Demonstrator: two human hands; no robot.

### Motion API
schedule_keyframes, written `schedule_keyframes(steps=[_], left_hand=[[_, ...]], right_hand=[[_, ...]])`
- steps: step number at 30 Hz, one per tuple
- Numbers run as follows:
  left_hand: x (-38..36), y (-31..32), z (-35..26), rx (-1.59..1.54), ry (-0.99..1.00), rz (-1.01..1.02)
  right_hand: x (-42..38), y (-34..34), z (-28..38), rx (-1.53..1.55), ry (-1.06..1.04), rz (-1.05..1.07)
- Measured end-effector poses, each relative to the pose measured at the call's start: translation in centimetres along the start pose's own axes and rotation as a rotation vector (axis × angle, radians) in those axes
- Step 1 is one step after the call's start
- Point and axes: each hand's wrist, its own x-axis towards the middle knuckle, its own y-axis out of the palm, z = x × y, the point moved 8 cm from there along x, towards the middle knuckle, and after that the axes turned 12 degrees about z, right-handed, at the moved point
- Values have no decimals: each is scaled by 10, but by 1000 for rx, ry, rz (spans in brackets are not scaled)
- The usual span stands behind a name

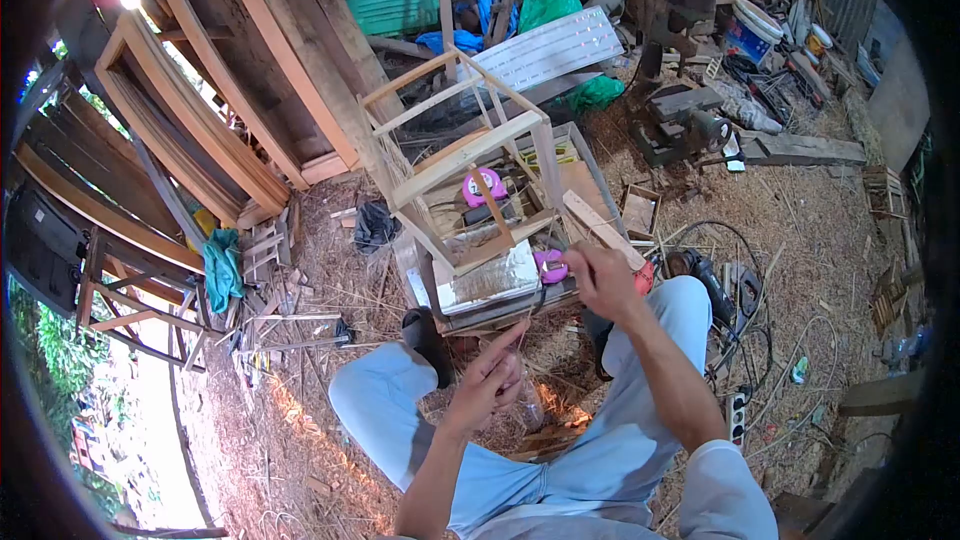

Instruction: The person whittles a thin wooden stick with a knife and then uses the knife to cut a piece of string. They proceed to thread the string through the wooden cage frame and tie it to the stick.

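Observation:
My left hand (487, 385) is over my lap, its index finger stretched out and the other fingers curled. A thin pale strand (524, 332) runs by its fingertip; its ends are hard to follow. My right hand (603, 283) is closed in a fist above my knee, and what it grips is hidden. In front stands a small wooden frame (468, 158) of joined sticks, on a low work box (480, 316). Near the right fist lies a pink-handled item (549, 265). Inside the frame sits a pink round tool (482, 187), perhaps a tape measure.
A wooden strip (603, 230) leans on the box's right side. A power tool (703, 280) with a black cable and a power strip (737, 417) lie to my right. Door-like frames (270, 60) stand at left. A metal vise (680, 125) is at the back. Shavings cover the ground.

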Motion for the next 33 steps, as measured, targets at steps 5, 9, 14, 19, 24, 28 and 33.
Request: schedule_keyframes(steps=[5, 9, 14, 19, 24, 28, 33], left_hand=[[3, -5, -11, 26, 29, -81], [10, -21, -16, 45, 70, -132], [12, -13, -21, 21, 99, -99], [9, -10, -14, -78, -13, -70], [11, 2, -9, -78, 9, 9], [17, -11, -10, -49, 39, -45], [11, -13, -19, 45, 20, -136]], right_hand=[[-5, 16, 10, 19, 42, 57], [-14, 45, 33, -39, -140, 168], [-23, 59, 65, -81, -339, 220], [-19, 43, 62, -29, -334, 175], [-7, 23, 27, -80, -205, 92], [-17, 42, 49, -10, -226, 253], [-20, 50, 66, 3, -357, 255]])
